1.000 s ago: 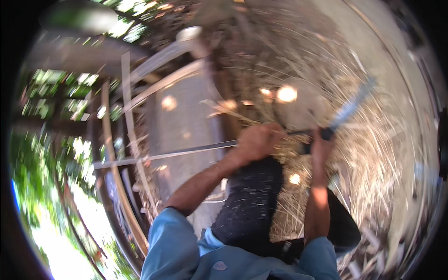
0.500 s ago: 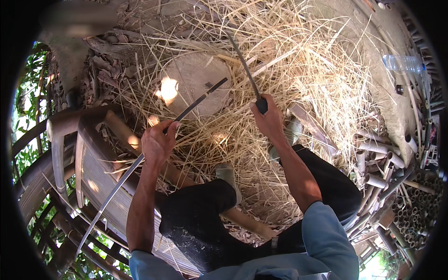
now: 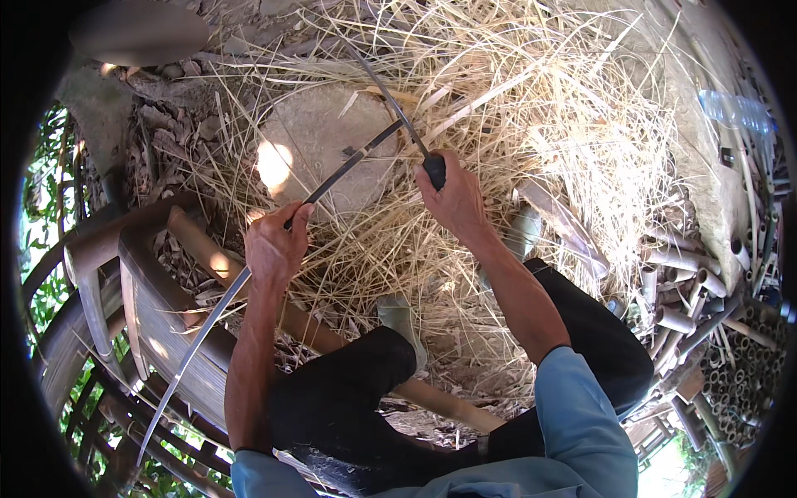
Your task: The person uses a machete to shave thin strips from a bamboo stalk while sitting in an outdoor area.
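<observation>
My left hand is closed on a long, thin bamboo strip. The strip's dark front length points up and right over a round wooden block, with a pale notch near its end. Its pale tail bends back past my left forearm to the lower left. In my right hand is the black handle of a knife, whose narrow dark blade slants up and left. Strip tip and blade meet in view near the block's right edge; whether they touch, I cannot tell.
Pale shavings cover the ground around the block. A bamboo bench stands at left. Cut bamboo tubes are piled at right, below a clear plastic bottle. Lower down, my bent legs are in dark trousers.
My right hand and the knife have moved left, bringing the blade to the strip's tip. My left hand still grips the strip, its front end slightly higher in view.
</observation>
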Tool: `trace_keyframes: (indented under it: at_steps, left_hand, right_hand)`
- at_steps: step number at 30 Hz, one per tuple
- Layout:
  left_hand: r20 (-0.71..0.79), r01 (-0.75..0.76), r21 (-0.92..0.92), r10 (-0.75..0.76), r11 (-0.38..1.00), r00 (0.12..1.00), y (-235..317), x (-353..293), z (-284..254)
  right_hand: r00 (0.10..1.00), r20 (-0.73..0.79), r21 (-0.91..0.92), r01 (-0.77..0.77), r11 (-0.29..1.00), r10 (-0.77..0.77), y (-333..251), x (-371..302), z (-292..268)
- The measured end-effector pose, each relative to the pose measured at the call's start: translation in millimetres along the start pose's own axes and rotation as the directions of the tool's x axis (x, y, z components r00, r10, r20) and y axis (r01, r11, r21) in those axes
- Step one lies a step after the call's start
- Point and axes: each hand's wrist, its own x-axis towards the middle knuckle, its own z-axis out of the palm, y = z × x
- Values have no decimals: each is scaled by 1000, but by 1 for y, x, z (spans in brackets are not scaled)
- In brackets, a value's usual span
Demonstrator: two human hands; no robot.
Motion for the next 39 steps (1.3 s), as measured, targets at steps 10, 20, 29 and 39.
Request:
trace_keyframes:
  at_steps: [10,20,29,39]
  left_hand:
    - [-102,-52,59,58,997,993,-8,-1,11]
    - [-144,-101,107,115,989,983,-14,-4,14]
    - [-103,-95,93,105,991,989,0,2,14]
    - [-145,-114,81,125,990,981,-7,-2,13]
  right_hand:
    - [993,-81,39,95,995,-92,7,5,28]
    - [991,-94,180,110,978,-94,-51,-2,-6]
    - [985,125,-18,-121,993,122,9,18,24]
    - [927,-346,394,286,874,-147,-44,-10,3]
